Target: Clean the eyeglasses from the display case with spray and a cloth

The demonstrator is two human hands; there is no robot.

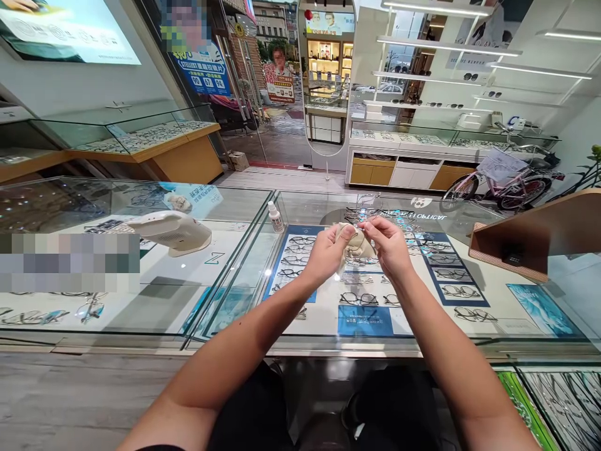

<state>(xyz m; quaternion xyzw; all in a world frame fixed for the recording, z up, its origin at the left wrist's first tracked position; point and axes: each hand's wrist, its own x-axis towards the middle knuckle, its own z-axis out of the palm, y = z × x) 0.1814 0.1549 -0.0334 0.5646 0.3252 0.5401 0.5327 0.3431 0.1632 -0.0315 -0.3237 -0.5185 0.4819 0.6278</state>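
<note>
Above the glass counter, my left hand (327, 252) is closed around a beige cleaning cloth (360, 244), thumb on top. A thin dark rim shows against the cloth, seemingly of a pair of eyeglasses (355, 234), largely covered by cloth and fingers. On the other side, my right hand (390, 243) pinches the edge of the eyeglasses between thumb and fingertips, close to the cloth. A small white spray bottle (275, 218) stands upright on the counter to the left of my hands. Rows of eyeglasses (359, 299) lie beneath the glass.
The glass display counter (253, 250) spans the space before me. A white lamp-like device (173, 232) stands on its left part, and a brown wooden stand (511, 250) on the right. An open drawer of frames (563, 401) is at lower right. Beyond are an oval mirror (327, 75) and a bicycle (504, 178).
</note>
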